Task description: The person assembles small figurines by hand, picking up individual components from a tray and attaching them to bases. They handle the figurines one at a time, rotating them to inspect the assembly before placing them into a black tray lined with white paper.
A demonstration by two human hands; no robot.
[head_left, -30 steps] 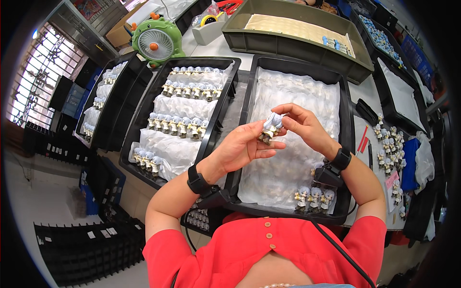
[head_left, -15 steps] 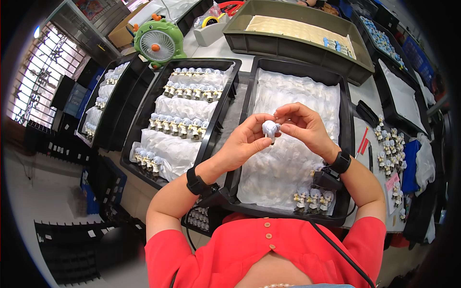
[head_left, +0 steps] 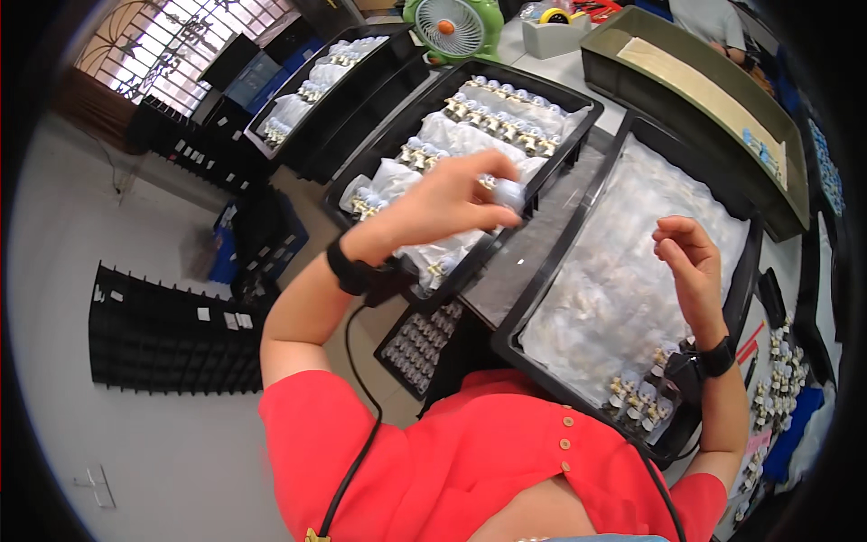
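1. Both hands have parted since half a second ago, when they met over the right-hand tray around one small part; the left hand point(head_left: 447, 200) has swung out to its own side and now carries that part alone.
2. Left hand: fingers curled, pinching a small pale, rounded part point(head_left: 508, 192) at the fingertips; the part sits at the hand's right edge, above the near rim of the black tray point(head_left: 578, 95) that lies under this hand; rows of small metal-and-white pieces point(head_left: 501, 122) stand in that tray just beyond the fingers.
3. Right hand point(head_left: 691, 262): holds nothing, fingers loosely bent and slightly apart, thumb towards the left hand; it hovers over the white-lined tray point(head_left: 533, 312) beneath it, well apart from the left hand.
4. Below the right wrist, near its dark wristband point(head_left: 718, 357), a short cluster of similar small pieces point(head_left: 637, 397) stands in the tray's corner.
5. Beyond the left hand, a green desk fan point(head_left: 452, 25) stands past the tray's far end.
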